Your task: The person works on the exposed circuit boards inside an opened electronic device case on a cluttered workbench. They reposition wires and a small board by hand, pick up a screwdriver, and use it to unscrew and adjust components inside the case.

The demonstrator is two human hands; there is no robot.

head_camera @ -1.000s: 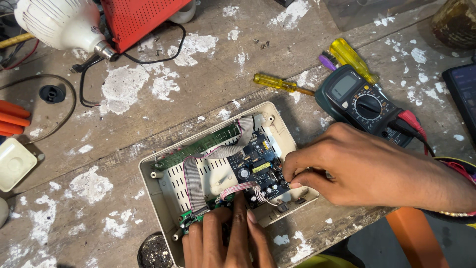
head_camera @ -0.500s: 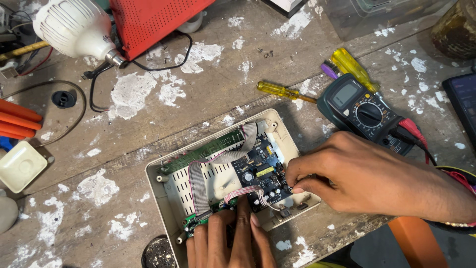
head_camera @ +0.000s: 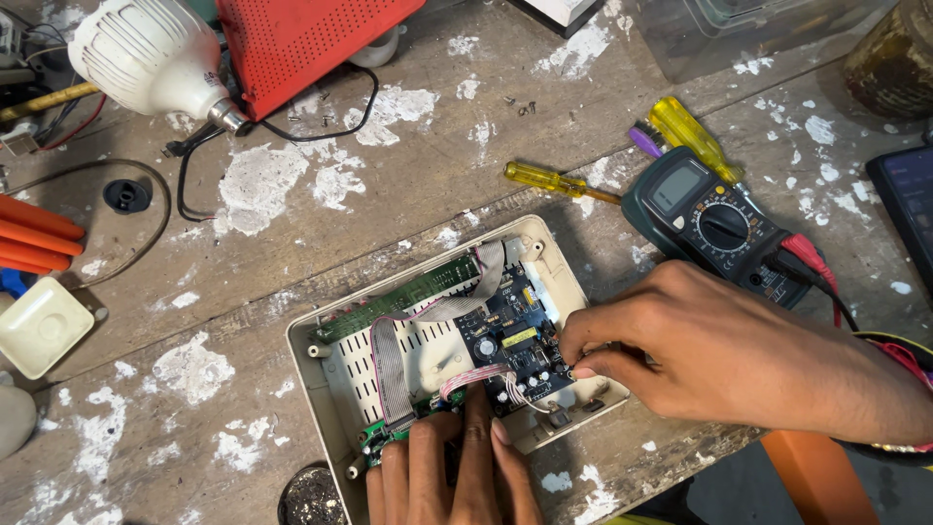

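An open beige plastic casing [head_camera: 330, 374] lies on the worn wooden bench, with a dark circuit board [head_camera: 505, 335], a long green board [head_camera: 408, 297] and a grey ribbon cable [head_camera: 389, 365] inside. My left hand [head_camera: 452, 472] comes in from the bottom edge, its fingers resting flat on the casing's near side by the pink wires. My right hand [head_camera: 709, 350] reaches from the right, with fingertips pinched at the right edge of the dark board. What they pinch is hidden.
A dark digital multimeter [head_camera: 705, 224] with red and black leads lies right of the casing. Two yellow-handled screwdrivers [head_camera: 544, 180] lie behind it. A white bulb [head_camera: 146, 58], a red box [head_camera: 301, 39], orange handles [head_camera: 34, 233] and a cream square cap [head_camera: 39, 326] lie at the left.
The view has shifted a little, so the casing sits lower and further right. Both hands stay on the casing; my right fingertips have closed in on the board's edge.
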